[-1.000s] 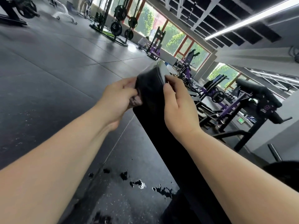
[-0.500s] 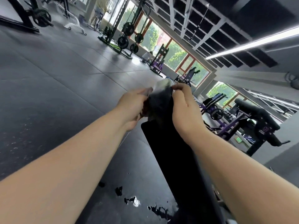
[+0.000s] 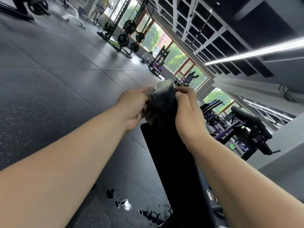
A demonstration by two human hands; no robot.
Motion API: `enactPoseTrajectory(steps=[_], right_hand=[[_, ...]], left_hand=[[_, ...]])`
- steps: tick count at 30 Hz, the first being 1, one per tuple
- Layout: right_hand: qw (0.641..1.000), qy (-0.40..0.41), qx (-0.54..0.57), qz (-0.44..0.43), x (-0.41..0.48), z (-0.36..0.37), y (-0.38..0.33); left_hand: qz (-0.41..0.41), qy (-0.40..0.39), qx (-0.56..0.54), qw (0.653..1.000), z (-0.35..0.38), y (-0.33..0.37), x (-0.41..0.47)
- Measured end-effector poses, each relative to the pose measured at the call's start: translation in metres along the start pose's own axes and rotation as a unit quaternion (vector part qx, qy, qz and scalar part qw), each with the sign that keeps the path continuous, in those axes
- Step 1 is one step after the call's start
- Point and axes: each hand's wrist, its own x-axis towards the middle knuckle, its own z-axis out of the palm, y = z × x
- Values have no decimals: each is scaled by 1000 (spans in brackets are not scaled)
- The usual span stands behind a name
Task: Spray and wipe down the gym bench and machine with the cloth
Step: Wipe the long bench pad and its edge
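Cloth (image 3: 162, 99) is found bunched over the bench's (image 3: 172, 162) far end. It is gripped on its left side by the curled left hand (image 3: 131, 109) and pinched on its right by the right hand (image 3: 187, 116). The end is judged to be under wiping; the cloth is best kept taut, drawn round both edges, then back along the pad. No bottle or other container is seen.
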Motion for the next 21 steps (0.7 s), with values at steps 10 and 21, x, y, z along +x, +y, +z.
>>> enactPoseTrajectory(steps=[10, 21], right_hand=[[999, 13, 35, 9, 2, 2, 4], [998, 16, 64, -9, 5, -1, 8]], left_hand=[[76, -41, 93, 992, -13, -12, -44], [45, -59, 33, 997, -22, -7, -28]])
